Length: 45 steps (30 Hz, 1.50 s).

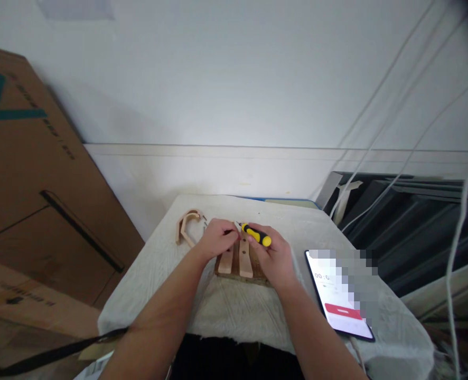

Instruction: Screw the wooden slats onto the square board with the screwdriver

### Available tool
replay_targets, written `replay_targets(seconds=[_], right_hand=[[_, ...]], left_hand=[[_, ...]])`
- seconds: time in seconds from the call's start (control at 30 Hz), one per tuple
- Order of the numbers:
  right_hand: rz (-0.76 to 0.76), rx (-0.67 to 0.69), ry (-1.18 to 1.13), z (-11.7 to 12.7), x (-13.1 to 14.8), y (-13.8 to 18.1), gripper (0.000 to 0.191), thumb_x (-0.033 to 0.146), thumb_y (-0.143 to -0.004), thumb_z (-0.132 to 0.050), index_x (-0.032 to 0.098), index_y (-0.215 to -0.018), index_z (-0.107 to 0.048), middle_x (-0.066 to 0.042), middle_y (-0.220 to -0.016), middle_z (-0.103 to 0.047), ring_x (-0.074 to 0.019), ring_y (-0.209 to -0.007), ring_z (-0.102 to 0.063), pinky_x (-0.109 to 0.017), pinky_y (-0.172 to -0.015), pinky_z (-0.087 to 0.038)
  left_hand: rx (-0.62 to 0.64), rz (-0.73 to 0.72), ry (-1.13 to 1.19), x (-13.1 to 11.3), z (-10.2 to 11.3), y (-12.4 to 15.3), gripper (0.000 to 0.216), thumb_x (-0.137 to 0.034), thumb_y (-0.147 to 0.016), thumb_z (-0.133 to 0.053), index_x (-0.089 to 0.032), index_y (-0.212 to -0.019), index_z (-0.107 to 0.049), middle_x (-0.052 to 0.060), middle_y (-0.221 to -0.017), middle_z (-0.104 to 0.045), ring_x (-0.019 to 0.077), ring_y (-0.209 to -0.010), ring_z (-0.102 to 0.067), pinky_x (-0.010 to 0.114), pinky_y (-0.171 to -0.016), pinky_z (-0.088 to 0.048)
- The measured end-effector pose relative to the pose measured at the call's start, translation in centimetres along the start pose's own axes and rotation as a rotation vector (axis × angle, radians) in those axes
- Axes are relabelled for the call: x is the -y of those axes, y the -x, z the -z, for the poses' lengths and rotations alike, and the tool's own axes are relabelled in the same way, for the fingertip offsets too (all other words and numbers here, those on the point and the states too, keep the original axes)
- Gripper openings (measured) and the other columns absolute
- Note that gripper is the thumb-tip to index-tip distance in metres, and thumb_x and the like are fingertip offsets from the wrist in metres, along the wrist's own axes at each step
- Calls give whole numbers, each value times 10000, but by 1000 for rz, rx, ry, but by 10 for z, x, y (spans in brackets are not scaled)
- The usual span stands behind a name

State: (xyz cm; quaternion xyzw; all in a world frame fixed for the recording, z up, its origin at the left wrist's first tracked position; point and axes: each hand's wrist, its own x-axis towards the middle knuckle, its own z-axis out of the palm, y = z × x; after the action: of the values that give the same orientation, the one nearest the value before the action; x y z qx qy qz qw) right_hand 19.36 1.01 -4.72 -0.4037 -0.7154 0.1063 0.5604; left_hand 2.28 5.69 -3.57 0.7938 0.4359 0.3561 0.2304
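Note:
My right hand [272, 254] is closed around a yellow and black screwdriver [256, 234], whose shaft points up and to the left. My left hand [218, 238] is closed beside the tip, its fingertips pinched; what is between them, if anything, is too small to make out. Beneath both hands lies a brown wooden board [261, 276]. On it rest two pale wooden pieces, the left piece [226, 262] partly covered by my left hand and the right piece [245, 259] showing dark holes. Curved wooden hook-shaped pieces [184, 224] lie left of my left hand, near small screws [204, 218].
A white cloth [158, 285] covers the table. At the right lies a phone [339, 301] with a lit screen. A large cardboard box [31, 174] stands on the left, dark panels [400, 227] lean at the right, and white cables [461, 221] hang there. A white wall [226, 79] closes the back.

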Motion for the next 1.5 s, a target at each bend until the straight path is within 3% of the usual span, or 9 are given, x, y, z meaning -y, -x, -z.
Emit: replay_targets(seconds=[0.17, 0.27, 0.43, 0.57, 0.7, 0.9, 1.23, 1.37, 1.5], right_hand=[[-14, 103, -7, -4, 2, 3, 254, 359, -845, -594, 260, -1061, -684, -50, -1030, -729, -219, -942, -686, -381, -839, -545], [-48, 141, -20, -6, 2, 5, 274, 388, -826, -609, 261, -1052, -699, -48, -1019, -735, -237, -930, -694, -403, -836, -553], [-167, 148, -46, -12, 15, -5, 332, 437, -810, -609, 262, -1077, -701, -48, -1049, -729, -249, -935, -695, -401, -826, -561], [-177, 214, -41, -17, 30, -20, 343, 450, -801, -610, 272, -1080, -702, -39, -993, -742, -260, -912, -697, -410, -820, -557], [-141, 198, -9, -22, 24, -23, 369, 498, -783, -620, 271, -1060, -708, -41, -980, -744, -262, -910, -697, -402, -821, -549], [-155, 124, 54, -25, 3, -14, 383, 522, -784, -605, 245, -1025, -717, -61, -949, -747, -259, -862, -704, -402, -786, -555], [-188, 69, 8, -21, 3, -14, 368, 484, -808, -594, 218, -1040, -701, -81, -997, -737, -250, -886, -694, -405, -813, -539], [-294, -70, -56, -17, 5, -13, 339, 470, -799, -617, 217, -1019, -664, -91, -996, -727, -251, -924, -683, -400, -808, -532], [-370, -268, -342, -14, 7, -17, 348, 457, -824, -594, 215, -1070, -546, -75, -896, -724, -205, -736, -700, -353, -659, -549]], left_hand=[[-259, 249, -183, 2, 19, -2, 256, -177, -749, -473, -140, -626, -694, 12, -555, -615, 124, -573, -535, 221, -541, -360], [-324, 415, -305, 7, 32, -3, 292, -240, -794, -459, -154, -680, -714, 36, -615, -656, 152, -612, -571, 241, -556, -376], [-277, 551, -556, 22, 43, 2, 305, -245, -852, -440, -140, -797, -721, 135, -848, -710, 213, -792, -638, 292, -700, -448], [-192, 773, -651, 33, 45, 11, 282, -134, -845, -459, -152, -1003, -692, 179, -1005, -685, 271, -948, -641, 341, -760, -480], [-249, 843, -711, 40, 43, 14, 315, -117, -880, -413, -113, -1060, -671, 212, -1099, -637, 293, -1078, -585, 356, -833, -478], [-274, 835, -680, 46, 38, 9, 319, -112, -902, -382, -97, -1032, -673, 213, -1066, -640, 287, -1048, -596, 345, -823, -484], [-201, 660, -548, 57, 34, 7, 232, -125, -796, -522, -126, -934, -708, 169, -988, -696, 243, -966, -649, 299, -844, -474], [-379, 617, -433, 52, 41, 1, 223, -186, -782, -541, -125, -946, -680, 146, -932, -701, 239, -908, -656, 313, -778, -496], [-555, 520, 92, 38, 38, -6, 326, -249, -791, -561, -126, -1086, -625, 86, -899, -695, 170, -763, -655, 250, -617, -513]])
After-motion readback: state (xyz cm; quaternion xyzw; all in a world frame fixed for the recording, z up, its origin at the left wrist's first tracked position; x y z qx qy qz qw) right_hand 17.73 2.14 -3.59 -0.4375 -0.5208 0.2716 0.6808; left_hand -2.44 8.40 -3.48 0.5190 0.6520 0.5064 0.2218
